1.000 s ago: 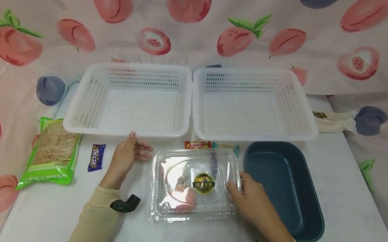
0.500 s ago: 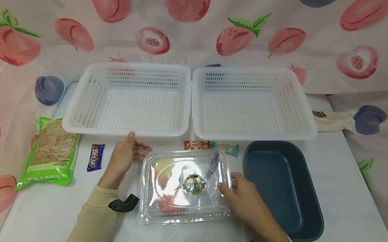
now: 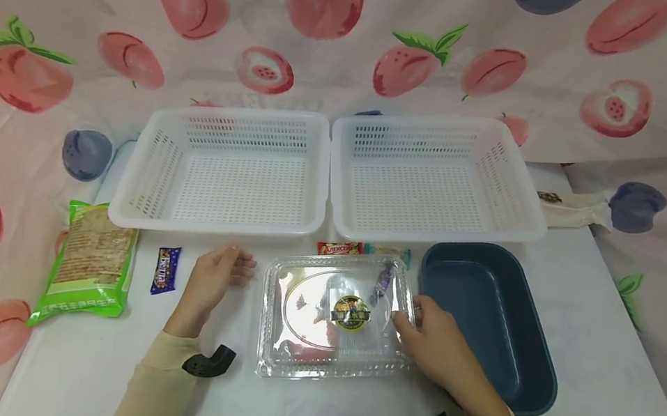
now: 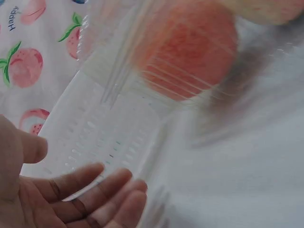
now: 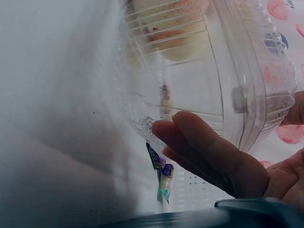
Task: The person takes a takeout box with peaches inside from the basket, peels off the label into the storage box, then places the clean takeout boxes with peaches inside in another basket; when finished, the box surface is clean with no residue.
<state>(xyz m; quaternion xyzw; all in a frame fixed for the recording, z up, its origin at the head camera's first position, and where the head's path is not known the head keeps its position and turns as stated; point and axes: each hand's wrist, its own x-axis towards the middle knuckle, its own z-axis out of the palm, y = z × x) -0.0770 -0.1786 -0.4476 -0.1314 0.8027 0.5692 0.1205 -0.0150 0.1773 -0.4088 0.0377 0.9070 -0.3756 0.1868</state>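
My right hand [image 3: 439, 338] pinches the right edge of the box [image 3: 333, 340], thumb above and fingers below; my left hand [image 3: 211, 283] holds nothing, fingers loosely extended, near the box's left side. So I have the box between them, over the middle of the counter [image 3: 606, 391]. The tub [image 3: 487, 291] crowds my right hand. At the box's far edge lie a red sweet [image 3: 339, 248] and a teal sweet [image 3: 395, 254]; a purple sweet [image 5: 164, 164] shows through its far right corner from my head view. Beyond stand the left basket [image 3: 223, 229] and right basket [image 3: 437, 236]. A blue sweet [image 3: 166, 270] and green pack [image 3: 90, 264] lie farther left. The box is clear and ribbed, glare across its lid, with a round black-and-gold sticker [image 3: 350, 313]; inside I see a reddish fruit [image 4: 194, 52] and paler fruit [image 5: 183, 40].
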